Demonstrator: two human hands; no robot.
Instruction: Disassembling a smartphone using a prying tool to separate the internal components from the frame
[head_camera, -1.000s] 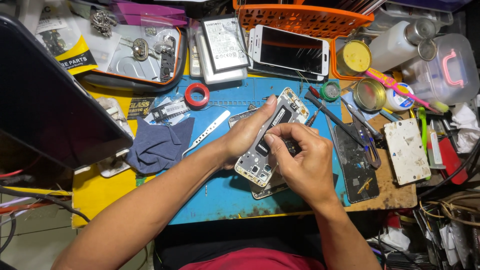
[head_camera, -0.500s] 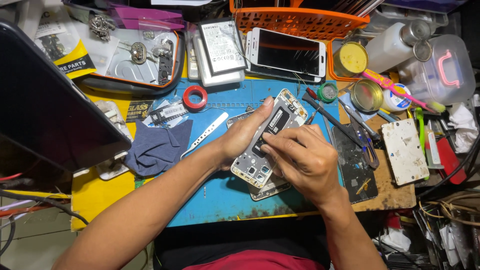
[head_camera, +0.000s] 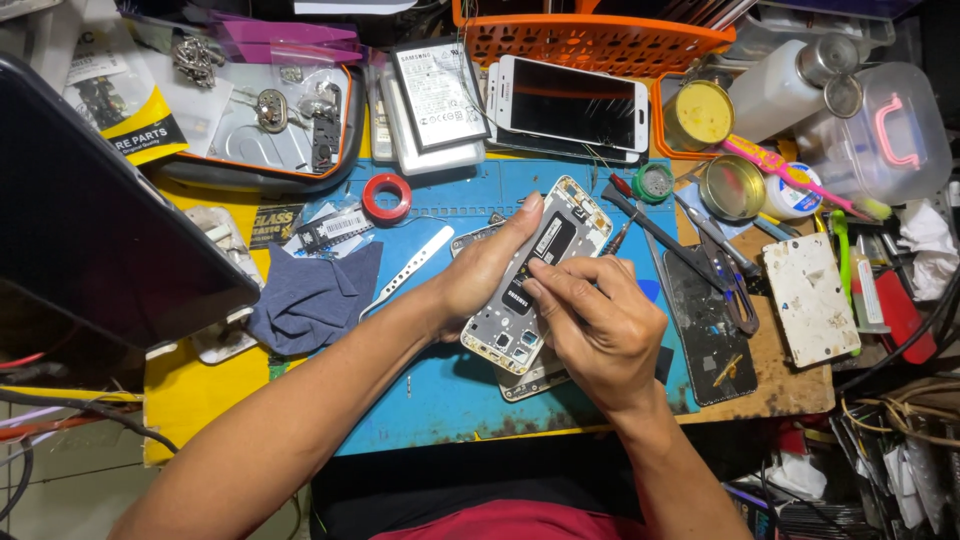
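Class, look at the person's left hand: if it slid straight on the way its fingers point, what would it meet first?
The left hand points up-right along the opened phone. Past that, probably the white smartphone lying face-up, though depth is unclear.

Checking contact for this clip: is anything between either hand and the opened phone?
Nothing visible. The left hand grips the opened phone by its left edge, and the right hand's fingertips rest directly on its exposed interior.
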